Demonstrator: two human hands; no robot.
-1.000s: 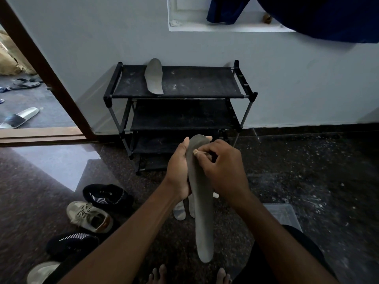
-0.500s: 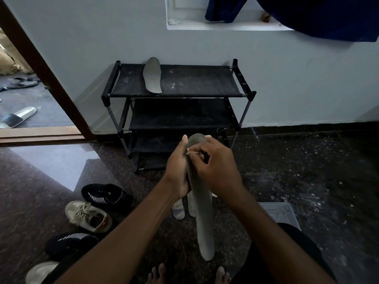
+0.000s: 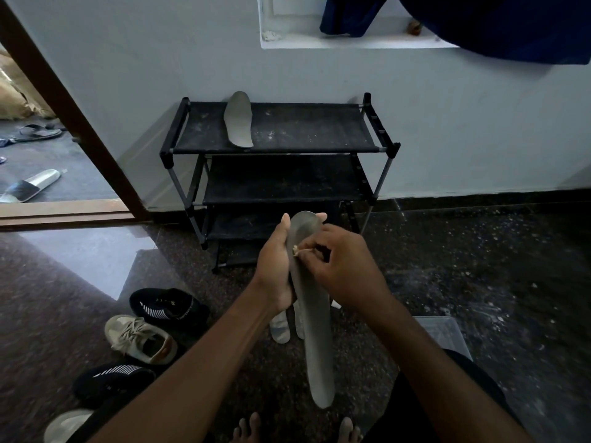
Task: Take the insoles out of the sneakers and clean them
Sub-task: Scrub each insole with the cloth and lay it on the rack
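Grey insole [image 3: 315, 346] held upright at centre, long axis vertical in view. Left hand [image 3: 276, 270] fingers clasp its upper part. Right hand [image 3: 342, 266] pinches small pale scrap [image 3: 295, 250] against insole face, close by left thumb. Wiping stroke would likely run down its length.

Insoles, four: one held, one on shoe rack [image 3: 319, 126], two pale insoles [image 3: 279, 329] on floor behind. Sneakers [image 3: 140, 338], four, on floor at left.

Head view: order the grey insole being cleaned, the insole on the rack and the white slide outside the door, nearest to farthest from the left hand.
1. Held insole, in the left hand's grip.
2. Rack insole, ahead on the top shelf.
3. White slide, far left, past the doorway.
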